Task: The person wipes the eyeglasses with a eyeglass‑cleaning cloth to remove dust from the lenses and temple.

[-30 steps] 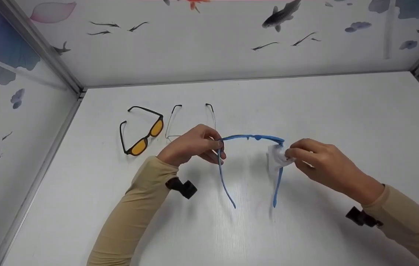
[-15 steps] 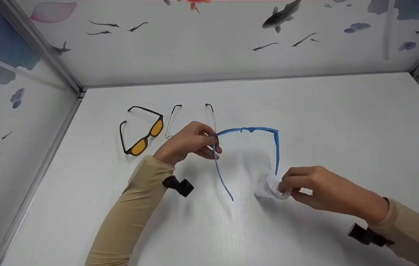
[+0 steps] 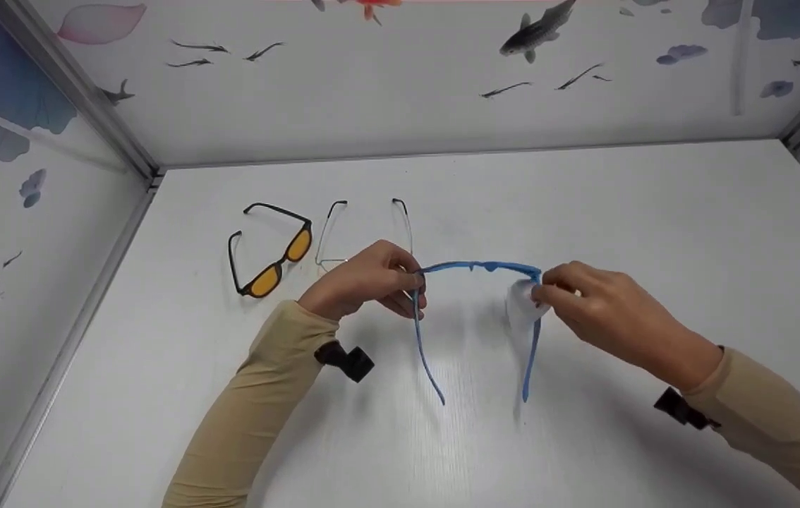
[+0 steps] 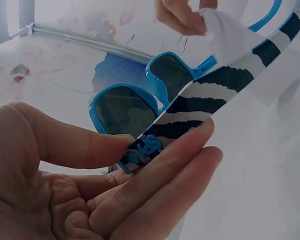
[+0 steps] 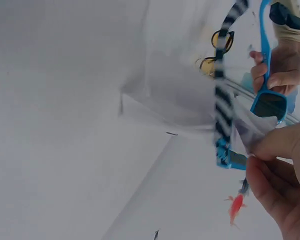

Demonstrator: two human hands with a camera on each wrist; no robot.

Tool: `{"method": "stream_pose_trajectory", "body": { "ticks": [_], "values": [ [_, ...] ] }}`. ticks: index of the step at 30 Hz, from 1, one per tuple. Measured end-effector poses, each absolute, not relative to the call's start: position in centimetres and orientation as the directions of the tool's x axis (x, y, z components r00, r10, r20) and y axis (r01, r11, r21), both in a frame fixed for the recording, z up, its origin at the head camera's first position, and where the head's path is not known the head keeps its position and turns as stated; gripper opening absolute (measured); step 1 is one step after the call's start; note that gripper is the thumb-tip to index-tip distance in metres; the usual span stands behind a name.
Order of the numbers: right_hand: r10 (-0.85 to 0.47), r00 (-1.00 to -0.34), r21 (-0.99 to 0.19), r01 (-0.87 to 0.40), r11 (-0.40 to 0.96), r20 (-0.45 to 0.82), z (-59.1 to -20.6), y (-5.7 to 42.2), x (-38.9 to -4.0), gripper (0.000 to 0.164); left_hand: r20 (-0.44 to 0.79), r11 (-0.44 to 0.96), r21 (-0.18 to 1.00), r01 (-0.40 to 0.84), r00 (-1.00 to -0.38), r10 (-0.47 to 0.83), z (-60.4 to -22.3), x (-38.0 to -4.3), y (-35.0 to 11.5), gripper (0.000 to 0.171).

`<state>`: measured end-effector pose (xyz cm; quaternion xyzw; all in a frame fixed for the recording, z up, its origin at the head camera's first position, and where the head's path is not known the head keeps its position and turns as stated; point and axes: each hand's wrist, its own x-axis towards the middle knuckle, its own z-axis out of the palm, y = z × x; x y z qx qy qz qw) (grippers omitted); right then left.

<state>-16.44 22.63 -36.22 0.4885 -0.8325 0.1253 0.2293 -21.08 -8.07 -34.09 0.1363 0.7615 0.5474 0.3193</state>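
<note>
My left hand (image 3: 372, 279) pinches a pair of blue sunglasses (image 3: 474, 265) at the left hinge, thumb on one side and fingers on the other. Dark lenses (image 4: 125, 110) and a black-and-white zebra-striped temple arm (image 4: 210, 95) show in the left wrist view. Both temple arms are unfolded and point toward me. With my right hand (image 3: 604, 310) I pinch a white cloth (image 3: 523, 307) around the right temple arm, close to its hinge. In the right wrist view the cloth (image 5: 175, 95) hangs across the striped arm, partly hiding it.
Black-framed glasses with yellow lenses (image 3: 264, 281) lie unfolded on the white table (image 3: 619, 212) at the left. Beside them are thin wire-framed glasses (image 3: 322, 236), partly hidden behind my left hand. White panels (image 3: 400, 92) printed with fish enclose the table's back and left.
My right hand slid the cloth down toward the right temple's tip, then came back up to the hinge. The sunglasses rose slightly and lowered again in my left hand.
</note>
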Motion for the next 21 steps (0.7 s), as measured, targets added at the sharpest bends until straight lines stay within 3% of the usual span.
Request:
{"method": "stream_pose_trajectory", "body": {
  "ticks": [3, 7, 10, 14, 17, 20, 21],
  "values": [
    [-0.731, -0.391, 0.063, -0.859, 0.508, 0.56, -36.3, 22.8, -16.9, 0.035, -0.343, 0.361, 0.921, -0.146, -0.746, 0.572, -34.1, -21.0, -7.8, 0.014],
    [-0.665, -0.342, 0.072, -0.856, 0.513, 0.664, -36.2, 23.0, -17.0, 0.006, -0.334, 0.335, 0.929, -0.159, -0.752, 0.568, -34.3, -21.0, -7.7, 0.014],
    [-0.571, -0.296, 0.058, -0.853, 0.519, 0.766, -36.0, 22.7, -16.9, 0.018, -0.319, 0.3, 0.938, -0.17, -0.763, 0.563, -34.4, -21.2, -7.7, 0.014],
    [-0.443, -0.277, 0.002, -0.846, 0.534, 0.853, -35.1, 22.6, -16.5, 0.019, -0.292, 0.264, 0.95, -0.168, -0.781, 0.552, -34.5, -21.4, -7.7, 0.012],
    [-0.368, -0.287, -0.037, -0.83, 0.557, 0.885, -34.6, 22.9, -16.3, 0.024, -0.275, 0.264, 0.953, -0.152, -0.802, 0.53, -34.5, -21.5, -7.6, 0.012],
    [-0.291, -0.313, -0.088, -0.804, 0.589, 0.904, -34.0, 23.4, -16.1, 0.008, -0.258, 0.273, 0.953, -0.134, -0.829, 0.496, -34.5, -21.6, -7.7, 0.012],
    [-0.258, -0.32, -0.109, -0.794, 0.597, 0.912, -33.7, 23.5, -16.0, 0.013, -0.255, 0.274, 0.953, -0.132, -0.838, 0.482, -34.5, -21.7, -7.8, 0.013]
  ]
}}
